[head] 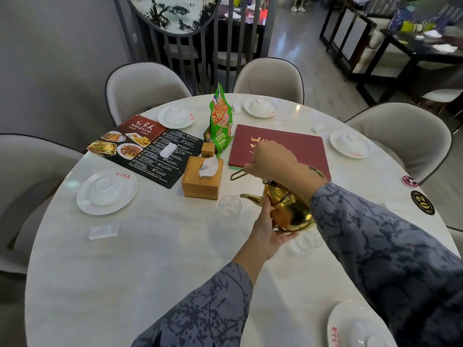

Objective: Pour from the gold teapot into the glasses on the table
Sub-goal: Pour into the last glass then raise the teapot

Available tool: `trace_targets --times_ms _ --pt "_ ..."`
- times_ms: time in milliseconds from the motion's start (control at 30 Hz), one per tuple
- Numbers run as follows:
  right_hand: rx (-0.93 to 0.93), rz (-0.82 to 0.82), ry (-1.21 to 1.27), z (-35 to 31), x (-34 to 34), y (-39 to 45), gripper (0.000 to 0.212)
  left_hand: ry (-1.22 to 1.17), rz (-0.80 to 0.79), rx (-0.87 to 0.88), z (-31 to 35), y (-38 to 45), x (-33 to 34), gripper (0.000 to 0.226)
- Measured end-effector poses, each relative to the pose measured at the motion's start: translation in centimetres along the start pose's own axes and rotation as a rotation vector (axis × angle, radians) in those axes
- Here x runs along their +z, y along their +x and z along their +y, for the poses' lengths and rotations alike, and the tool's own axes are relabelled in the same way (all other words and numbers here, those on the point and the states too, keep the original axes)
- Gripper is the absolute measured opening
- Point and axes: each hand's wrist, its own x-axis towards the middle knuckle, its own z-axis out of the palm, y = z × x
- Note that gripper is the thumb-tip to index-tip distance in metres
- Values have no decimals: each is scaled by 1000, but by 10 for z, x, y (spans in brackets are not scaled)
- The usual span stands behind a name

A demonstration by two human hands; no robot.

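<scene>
Teapot (288, 209) tipped over a glass (229, 211).
Right hand (273, 161) grips its handle; left hand (269, 231) cups its base, spout above the rim.

Round white table (150, 271) bearing plates (107, 192), menus (278, 146), glasses (229, 209).

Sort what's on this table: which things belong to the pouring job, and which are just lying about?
In the job: gold teapot, glass under the spout, second glass, right hand, left hand.

Lying about: tissue box, green snack bag, red menu, black menu sheet, covered plates.
</scene>
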Motion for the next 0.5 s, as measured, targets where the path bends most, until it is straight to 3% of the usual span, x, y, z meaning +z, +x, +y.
trace_targets --times_ms 500 --pt "-32 -19 -5 -4 -6 -3 32 -35 -23 -12 1 2 0 53"
